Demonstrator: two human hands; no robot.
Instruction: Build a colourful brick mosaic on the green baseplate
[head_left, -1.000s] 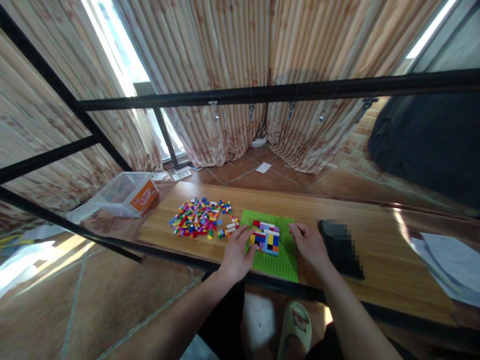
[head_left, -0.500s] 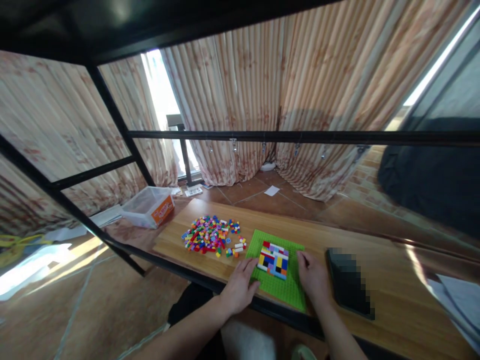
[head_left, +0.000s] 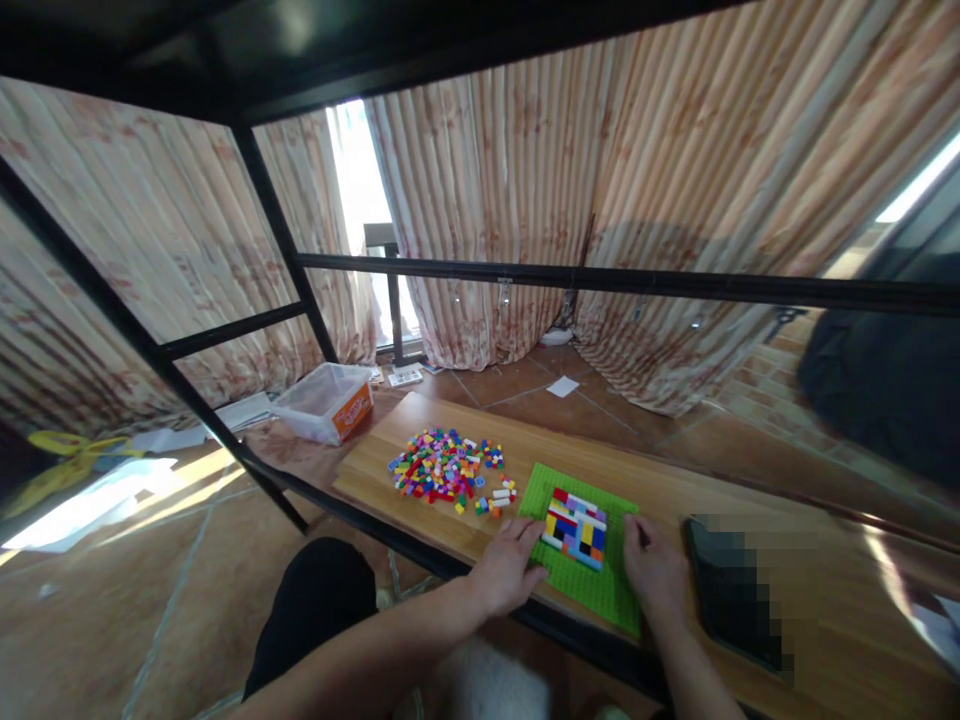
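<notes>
A green baseplate [head_left: 607,588] lies on the wooden table [head_left: 390,470] near its front edge. A flat patch of coloured bricks [head_left: 576,526] is built on it. My left hand [head_left: 508,573] rests flat on the plate's left edge, fingers stretched out. At the plate's right edge sits my right hand [head_left: 654,570], fingers loosely curled, holding nothing I can see. A heap of loose coloured bricks [head_left: 439,466] lies to the left of the plate, with a few strays [head_left: 496,497] beside it.
A dark flat device [head_left: 739,595], blurred out, lies right of the plate. A clear plastic box with an orange label [head_left: 328,401] stands at the table's far left. Black frame bars [head_left: 630,285] cross the view, with curtains behind.
The view has tilted up and shifted, so the table sits lower in frame. Both hands stay at the baseplate's two sides, drawn slightly toward its front edge.
</notes>
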